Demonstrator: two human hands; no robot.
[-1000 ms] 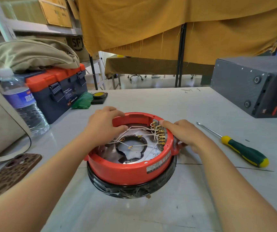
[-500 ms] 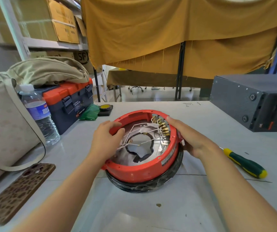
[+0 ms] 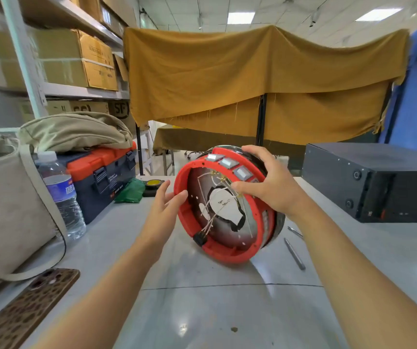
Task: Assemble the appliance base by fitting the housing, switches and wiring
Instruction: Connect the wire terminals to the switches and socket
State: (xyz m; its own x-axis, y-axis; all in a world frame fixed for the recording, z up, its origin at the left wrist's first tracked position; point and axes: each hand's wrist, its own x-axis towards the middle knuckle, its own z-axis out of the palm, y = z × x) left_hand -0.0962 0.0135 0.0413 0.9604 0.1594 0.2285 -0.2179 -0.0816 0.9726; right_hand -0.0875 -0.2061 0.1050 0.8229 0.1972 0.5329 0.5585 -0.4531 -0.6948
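Grey table (image 3: 202, 311), red housing (image 3: 223, 255) tilted on edge, right hand (image 3: 270, 187) grasping rim, left hand (image 3: 164, 207) released, fingertips touching rim.

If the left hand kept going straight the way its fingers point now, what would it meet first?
The left hand points up and right, with its fingertips at the near left rim of the red housing, which is tilted up on edge. It would press into that rim at once; whether they already touch is unclear.

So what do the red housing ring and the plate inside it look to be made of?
Red housing ring: looks like moulded plastic, matt, uniform colour with moulded ribs. Inner plate: probably polished sheet metal, since it shows mirror-like reflections. The right hand grips the ring; the left hand touches its edge.
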